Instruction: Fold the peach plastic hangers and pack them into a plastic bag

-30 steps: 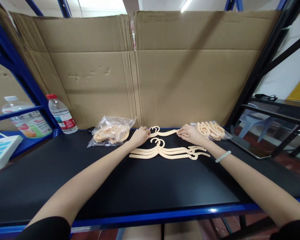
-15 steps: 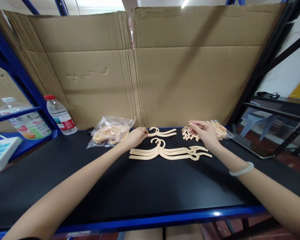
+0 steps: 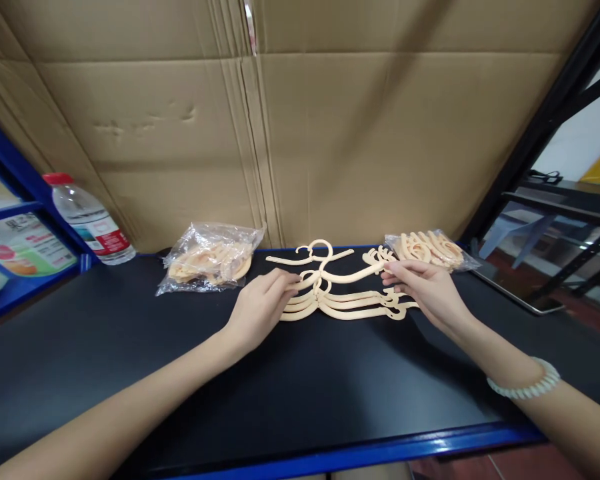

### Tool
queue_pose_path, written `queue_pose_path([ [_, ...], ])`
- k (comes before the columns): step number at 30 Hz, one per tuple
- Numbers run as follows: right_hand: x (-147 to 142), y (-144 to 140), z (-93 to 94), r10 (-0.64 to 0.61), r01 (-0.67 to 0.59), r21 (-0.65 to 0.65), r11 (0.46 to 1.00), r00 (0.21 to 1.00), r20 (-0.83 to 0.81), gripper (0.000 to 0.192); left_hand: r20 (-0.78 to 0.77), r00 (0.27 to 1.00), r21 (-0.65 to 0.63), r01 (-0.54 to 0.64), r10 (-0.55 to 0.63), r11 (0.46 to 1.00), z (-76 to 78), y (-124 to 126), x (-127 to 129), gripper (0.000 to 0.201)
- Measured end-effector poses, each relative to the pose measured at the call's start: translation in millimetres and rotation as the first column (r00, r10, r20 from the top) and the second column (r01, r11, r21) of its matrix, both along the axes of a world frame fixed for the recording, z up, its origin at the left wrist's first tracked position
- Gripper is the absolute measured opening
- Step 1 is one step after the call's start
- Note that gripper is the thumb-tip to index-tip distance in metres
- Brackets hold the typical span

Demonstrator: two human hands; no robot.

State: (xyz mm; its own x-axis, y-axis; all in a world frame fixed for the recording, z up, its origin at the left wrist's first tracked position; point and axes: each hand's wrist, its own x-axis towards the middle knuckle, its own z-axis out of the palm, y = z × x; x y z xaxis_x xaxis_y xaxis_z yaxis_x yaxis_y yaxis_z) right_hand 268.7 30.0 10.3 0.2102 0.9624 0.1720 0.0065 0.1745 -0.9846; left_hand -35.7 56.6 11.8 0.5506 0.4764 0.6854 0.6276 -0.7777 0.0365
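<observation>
Two cardboard sheets (image 3: 330,127) stand as a backdrop behind the black tabletop (image 3: 260,387); a water bottle (image 3: 87,219) stands at the far left; a clear bag of hangers (image 3: 207,262) lies left of centre, a second bag (image 3: 433,249) to the far right; a stack of cream hangers (image 3: 350,305) lies between the hands; the left hand (image 3: 257,310) and right hand (image 3: 430,293), set apart, pinch opposite ends of one cream hanger (image 3: 345,272) just above that stack; another loose hanger (image 3: 310,254) lies behind it.
</observation>
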Motion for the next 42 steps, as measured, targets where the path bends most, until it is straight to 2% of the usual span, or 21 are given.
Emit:
queue_pose_path([
  [3, 0.3, -0.6, -2.7, -0.002, 0.001, -0.008, 1.0, 0.997, -0.076, 0.03, -0.025, 0.999, 0.015, 0.033, -0.033, 0.999, -7.9, -8.2, 0.8, 0.02],
  [8, -0.1, -0.3, 1.1, 0.044, -0.072, -0.093, 0.993, 0.961, -0.273, 0.041, 0.067, 0.996, 0.017, 0.06, -0.061, 0.998, -15.1, -11.3, -0.7, 0.026],
  [13, 5.0, 1.3, 1.1, 0.075, -0.111, -0.147, 0.983, 0.971, -0.226, 0.026, 0.076, 0.995, -0.017, 0.067, -0.066, 0.998, -22.3, -9.4, 0.7, 0.032],
  [16, 7.9, 1.7, -0.3, 0.138, -0.151, -0.124, 0.981, 0.984, -0.11, 0.024, 0.077, 0.996, -0.078, 0.059, -0.053, 0.995, -25.4, -8.6, 1.2, 0.033],
  [19, 10.1, 1.9, 0.4, 0.214, -0.207, -0.16, 0.965, 0.976, 0.031, 0.026, 0.091, 0.994, -0.117, 0.078, -0.068, 0.99, -25.2, -8.3, 1.9, 0.028],
  [21, 11.5, 1.7, 1.8, 0.269, -0.255, -0.188, 0.949, 0.962, 0.056, 0.027, 0.107, 0.991, -0.127, 0.092, -0.078, 0.988, -23.5, -8.5, 2.9, 0.024],
  [26, 13.3, -1.6, 5.8, 0.431, -0.436, -0.281, 0.855, 0.899, -0.084, 0.024, 0.163, 0.981, -0.143, 0.129, -0.106, 0.981, -19.6, -8.6, 6.5, 0.02],
  [29, 13.7, -3.8, 6.7, 0.452, -0.486, -0.329, 0.809, 0.874, -0.18, 0.022, 0.186, 0.978, -0.156, 0.126, -0.096, 0.98, -19.6, -8.2, 7.4, 0.02],
  [35, 13.7, -3.8, 7.3, 0.44, -0.514, -0.361, 0.778, 0.856, -0.272, 0.022, 0.189, 0.975, -0.123, 0.142, -0.118, 0.982, -19.9, -8.5, 6.9, 0.019],
  [42, 11.7, -4.0, 8.5, 0.449, -0.513, -0.359, 0.78, 0.858, -0.251, 0.022, 0.18, 0.977, -0.118, 0.136, -0.113, 0.984, -19.5, -9.7, 7.2, 0.019],
])
